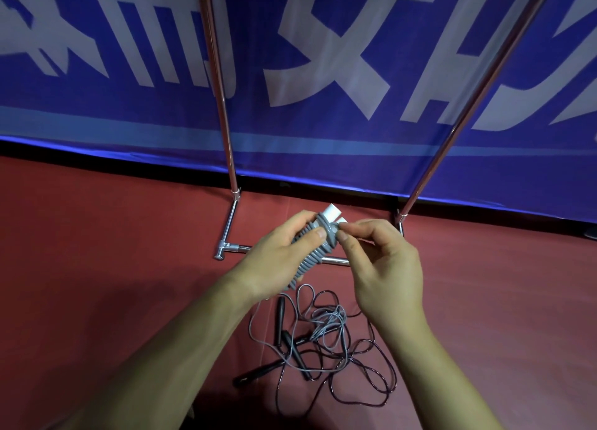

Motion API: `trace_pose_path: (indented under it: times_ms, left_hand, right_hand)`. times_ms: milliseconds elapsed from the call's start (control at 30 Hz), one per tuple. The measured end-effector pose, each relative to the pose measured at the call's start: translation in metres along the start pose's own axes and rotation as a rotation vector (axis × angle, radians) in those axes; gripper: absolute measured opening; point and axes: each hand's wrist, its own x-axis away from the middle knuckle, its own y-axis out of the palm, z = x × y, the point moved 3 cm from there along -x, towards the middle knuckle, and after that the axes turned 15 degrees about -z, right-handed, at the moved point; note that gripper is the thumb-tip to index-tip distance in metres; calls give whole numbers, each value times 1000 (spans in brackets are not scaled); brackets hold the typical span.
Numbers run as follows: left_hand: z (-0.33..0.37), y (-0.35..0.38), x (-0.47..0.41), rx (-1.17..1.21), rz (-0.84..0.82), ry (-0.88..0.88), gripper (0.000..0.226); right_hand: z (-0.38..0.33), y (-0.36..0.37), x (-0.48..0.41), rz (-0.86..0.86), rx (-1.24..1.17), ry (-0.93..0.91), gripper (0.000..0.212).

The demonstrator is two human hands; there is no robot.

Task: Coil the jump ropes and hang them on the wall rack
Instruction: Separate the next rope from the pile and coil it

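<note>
Your left hand grips grey handles mid-frame; right hand pinches their top end. Ropes tangled on floor, lower centre — none coiled, none on rack poles in view.

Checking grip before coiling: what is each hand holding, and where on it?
The left hand grips the grey jump rope handles around their ribbed middle; the right hand pinches them near the white-capped ends.

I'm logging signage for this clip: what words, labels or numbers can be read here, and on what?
Blue fabric banner: large white characters, cut off at the top and distorted, not readable.
Grey ribbed jump-rope handles in the left hand: no text visible.
Black jump-rope handles on the floor: none visible.
</note>
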Motion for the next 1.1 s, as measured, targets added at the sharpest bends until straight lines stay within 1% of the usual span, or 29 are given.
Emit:
trace_pose_path:
  times_ms: [167, 300, 367, 433, 500, 567, 700, 867, 1033, 1100]
  left_hand:
    - [1, 0, 3, 37, -8, -4, 19]
    - [-2, 0, 2, -8, 76, -48, 22]
    - [-1, -1, 2, -60, 133, -78, 22]
    - [1, -1, 4, -129, 184, -127, 16]
    - [3, 0, 6, -200, 226, -169, 13]
    - [4, 1, 7, -230, 253, -187, 14]
    - [4, 6, 8, -268, 274, -222, 18]
    - [0, 7, 7, -288, 262, -241, 20]
    - [-1, 2, 7, -316, 265, -255, 21]
    - [-1, 3, 7, -324, 251, -253, 19]
  right_hand:
    - [-1, 4, 0, -91, 3, -2, 23]
    - [-1, 11, -1, -167, -31, 20, 30]
    - [3, 15, -1, -147, 9, 24, 24]
    - [7, 21, 1, -106, 124, 23, 20]
    - [6, 26, 4, -71, 286, 5, 22]
    - [3, 26, 4, -40, 391, -22, 24]
    - [0, 21, 4, -24, 376, -15, 25]
    - [2, 26, 6, -13, 371, -18, 14]
    - [7, 27, 6, -22, 384, -2, 23]
    - [7, 26, 6, -9, 364, 26, 22]
